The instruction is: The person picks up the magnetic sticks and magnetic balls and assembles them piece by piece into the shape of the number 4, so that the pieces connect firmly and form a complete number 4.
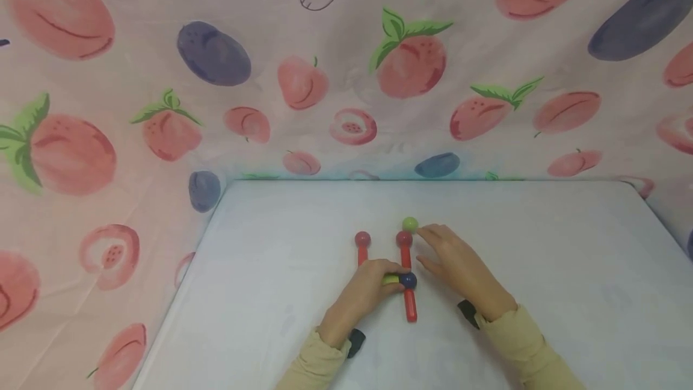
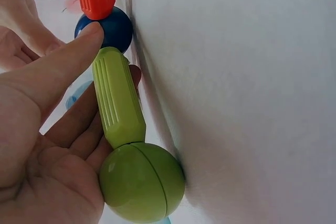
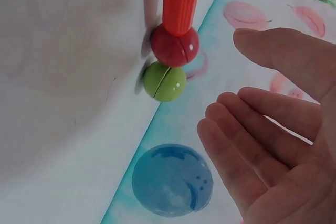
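Observation:
My left hand (image 1: 368, 287) pinches a blue ball (image 1: 408, 280), its thumb pressing on the ball. A green rod (image 2: 118, 98) runs from that ball through this hand to a large green ball (image 2: 142, 182) by the palm. One red rod (image 1: 405, 257) joins the blue ball to a red ball (image 1: 403, 239); another red rod (image 1: 411, 307) points toward me. A small green ball (image 1: 410, 224) sits against the red ball, whether joined I cannot tell. Beside it, my right hand (image 1: 460, 263) hovers with fingers extended, holding nothing.
To the left, a second red ball (image 1: 363, 239) tops a red rod (image 1: 363, 256), partly hidden by my left hand. Everything lies on a white table (image 1: 260, 294). Behind and at the sides hangs a fruit-patterned cloth (image 1: 325, 29).

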Demonstrator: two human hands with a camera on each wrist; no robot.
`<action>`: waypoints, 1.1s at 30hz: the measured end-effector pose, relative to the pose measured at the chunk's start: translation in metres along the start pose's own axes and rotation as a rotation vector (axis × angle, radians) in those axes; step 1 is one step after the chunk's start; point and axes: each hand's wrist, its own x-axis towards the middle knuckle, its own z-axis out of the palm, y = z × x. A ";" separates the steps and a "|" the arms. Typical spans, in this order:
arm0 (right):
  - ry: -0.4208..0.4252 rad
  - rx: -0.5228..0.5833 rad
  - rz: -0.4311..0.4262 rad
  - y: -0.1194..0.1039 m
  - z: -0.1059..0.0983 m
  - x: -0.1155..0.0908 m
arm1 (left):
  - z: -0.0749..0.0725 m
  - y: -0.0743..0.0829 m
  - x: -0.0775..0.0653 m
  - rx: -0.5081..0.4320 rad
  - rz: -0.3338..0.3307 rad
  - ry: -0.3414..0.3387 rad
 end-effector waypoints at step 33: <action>-0.073 -0.015 0.052 0.022 0.012 0.039 | 0.001 0.000 0.000 -0.006 -0.026 0.003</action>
